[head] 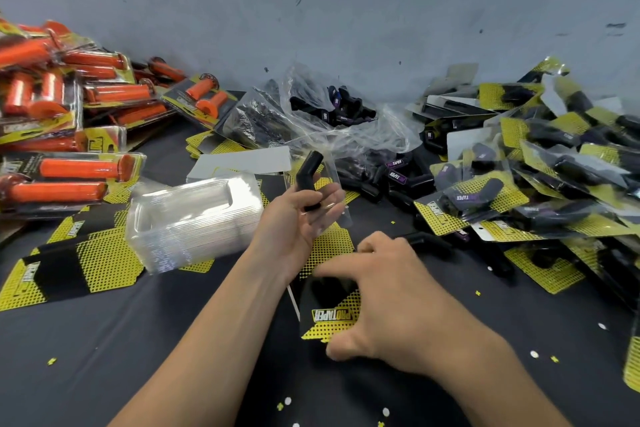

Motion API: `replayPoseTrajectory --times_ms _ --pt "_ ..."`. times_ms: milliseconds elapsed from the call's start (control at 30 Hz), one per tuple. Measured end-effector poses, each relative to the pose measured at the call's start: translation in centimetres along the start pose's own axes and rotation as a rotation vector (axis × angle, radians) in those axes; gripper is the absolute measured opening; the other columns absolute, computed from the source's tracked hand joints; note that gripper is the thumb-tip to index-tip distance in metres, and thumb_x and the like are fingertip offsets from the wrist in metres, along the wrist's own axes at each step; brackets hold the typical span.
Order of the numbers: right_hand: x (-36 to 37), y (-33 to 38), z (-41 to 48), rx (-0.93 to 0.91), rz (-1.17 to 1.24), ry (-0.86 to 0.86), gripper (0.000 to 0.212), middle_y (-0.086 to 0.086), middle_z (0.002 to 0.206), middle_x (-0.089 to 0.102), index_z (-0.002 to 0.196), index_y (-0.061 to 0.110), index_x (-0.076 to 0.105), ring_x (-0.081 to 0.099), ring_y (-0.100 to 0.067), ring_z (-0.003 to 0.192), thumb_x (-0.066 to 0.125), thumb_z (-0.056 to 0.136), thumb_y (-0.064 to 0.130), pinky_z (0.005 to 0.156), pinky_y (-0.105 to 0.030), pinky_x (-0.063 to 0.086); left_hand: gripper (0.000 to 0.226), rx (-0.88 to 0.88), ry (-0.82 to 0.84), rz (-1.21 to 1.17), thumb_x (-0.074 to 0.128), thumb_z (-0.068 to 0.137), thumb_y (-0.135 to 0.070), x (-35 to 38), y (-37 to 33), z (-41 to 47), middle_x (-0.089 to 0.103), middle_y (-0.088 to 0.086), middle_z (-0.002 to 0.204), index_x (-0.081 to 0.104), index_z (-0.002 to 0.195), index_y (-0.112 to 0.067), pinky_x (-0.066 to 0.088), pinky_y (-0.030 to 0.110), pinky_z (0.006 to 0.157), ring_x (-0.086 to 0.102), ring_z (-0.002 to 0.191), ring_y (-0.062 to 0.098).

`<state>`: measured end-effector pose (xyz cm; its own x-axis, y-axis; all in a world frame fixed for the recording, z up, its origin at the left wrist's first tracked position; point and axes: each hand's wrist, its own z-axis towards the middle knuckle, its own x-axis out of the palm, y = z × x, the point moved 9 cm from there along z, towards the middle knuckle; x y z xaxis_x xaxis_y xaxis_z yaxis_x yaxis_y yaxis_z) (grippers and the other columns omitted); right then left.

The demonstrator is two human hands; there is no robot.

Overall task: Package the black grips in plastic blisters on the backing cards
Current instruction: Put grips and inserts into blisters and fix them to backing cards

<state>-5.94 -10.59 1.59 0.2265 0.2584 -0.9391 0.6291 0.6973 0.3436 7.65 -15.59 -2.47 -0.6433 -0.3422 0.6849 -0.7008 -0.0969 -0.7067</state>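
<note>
My left hand (299,218) is raised above the table and grips a bent black grip (309,177) together with a clear plastic blister (334,191). Below it, my right hand (384,295) reaches over a yellow-and-black backing card (329,317) lying on the dark table; the fingers are spread and curved over the card and a second black grip (420,239) lies just beyond the fingertips. Whether the right hand pinches the card is unclear.
A stack of empty clear blisters (194,218) stands left of centre. Loose backing cards (69,270) lie at the left. Packed orange grips (62,107) pile up far left, packed black grips (536,166) at the right. A plastic bag of loose black grips (332,107) sits behind.
</note>
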Motion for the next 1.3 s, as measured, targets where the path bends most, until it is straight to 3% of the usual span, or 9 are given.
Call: replayPoseTrajectory --times_ms 100,267,467,567,667,767,900,1100,1300 --pt "0.8 1.6 -0.1 -0.043 -0.123 0.056 0.072 0.01 0.123 0.051 0.142 0.046 0.051 0.012 -0.008 0.088 0.077 0.076 0.055 0.089 -0.03 0.023 0.03 0.002 0.012 0.013 0.044 0.1 0.009 0.1 0.0 0.0 0.076 0.021 0.108 0.062 0.122 -0.001 0.063 0.028 0.066 0.077 0.095 0.028" --pt "-0.5 1.5 -0.9 -0.019 0.093 0.021 0.04 0.021 0.128 0.066 0.132 0.043 0.066 0.052 -0.008 0.125 0.066 0.094 0.029 0.119 -0.031 0.031 0.035 -0.005 0.019 0.032 0.044 0.099 0.009 0.1 -0.1 0.0 0.077 0.021 0.106 0.06 0.129 -0.001 0.064 0.028 0.066 0.078 0.094 0.028" --pt "-3.4 0.6 -1.3 0.103 0.049 -0.302 0.019 0.014 0.08 0.073 0.092 0.043 0.077 0.065 -0.011 0.083 0.072 0.084 0.026 0.08 -0.03 0.056 0.038 0.041 0.025 0.143 0.046 0.095 0.012 0.2 -0.4 0.0 0.078 0.018 0.1 0.06 0.128 -0.001 0.065 0.03 0.072 0.078 0.089 0.025" --pt "-2.2 -0.1 -1.0 0.114 0.196 -0.089 0.012 0.017 0.063 0.07 0.07 0.039 0.076 0.065 -0.002 0.064 0.085 0.073 0.032 0.059 -0.02 0.055 0.042 0.063 0.039 0.217 0.048 0.092 0.014 0.6 -0.3 -0.3 0.079 0.015 0.095 0.06 0.128 -0.002 0.064 0.027 0.069 0.078 0.084 0.021" --pt "-1.4 0.4 -1.2 0.023 0.442 0.123 0.011 0.012 0.06 0.069 0.07 0.03 0.077 0.056 0.002 0.051 0.087 0.067 0.025 0.049 -0.014 0.041 0.045 0.071 0.039 0.256 0.05 0.089 0.018 0.8 -0.4 -0.3 0.076 0.015 0.09 0.059 0.129 0.001 0.058 0.022 0.058 0.076 0.075 0.02" --pt "-4.3 -2.6 -1.1 0.058 0.809 -0.075 0.018 0.004 0.071 0.069 0.08 0.02 0.075 0.059 -0.007 0.065 0.081 0.079 0.003 0.056 -0.018 0.044 0.043 0.082 0.019 0.258 0.05 0.086 0.019 0.6 -0.6 -0.2 0.072 0.018 0.09 0.059 0.126 0.004 0.058 0.025 0.055 0.074 0.072 0.023" --pt "-6.6 -10.0 -1.9 0.32 0.969 -0.466 0.045 -0.008 0.096 0.07 0.102 0.035 0.073 0.068 -0.024 0.08 0.066 0.088 -0.007 0.057 -0.027 0.05 0.04 0.116 -0.011 0.3 0.054 0.088 0.014 0.1 -0.7 0.1 0.076 0.011 0.093 0.066 0.119 -0.009 0.059 0.03 0.062 0.076 0.078 0.021" --pt "-3.4 -13.3 -1.7 0.558 1.372 -0.617 0.015 -0.001 0.086 0.08 0.094 0.017 0.074 0.073 -0.01 0.065 0.069 0.093 0.002 0.05 -0.026 0.053 0.041 0.188 -0.091 0.33 0.057 0.089 0.014 -0.6 -0.9 0.3 0.08 0.01 0.096 0.07 0.117 -0.012 0.063 0.032 0.076 0.078 0.099 0.027" --pt "-3.6 -10.4 -0.7 0.396 0.858 -0.48 0.032 0.013 0.092 0.078 0.104 0.034 0.074 0.076 -0.013 0.079 0.075 0.073 0.025 0.066 -0.038 0.061 0.022 0.197 -0.135 0.337 0.061 0.097 -0.004 -0.8 -1.1 -0.1 0.076 -0.002 0.081 0.071 0.1 -0.024 0.052 0.021 0.053 0.069 0.068 0.009"
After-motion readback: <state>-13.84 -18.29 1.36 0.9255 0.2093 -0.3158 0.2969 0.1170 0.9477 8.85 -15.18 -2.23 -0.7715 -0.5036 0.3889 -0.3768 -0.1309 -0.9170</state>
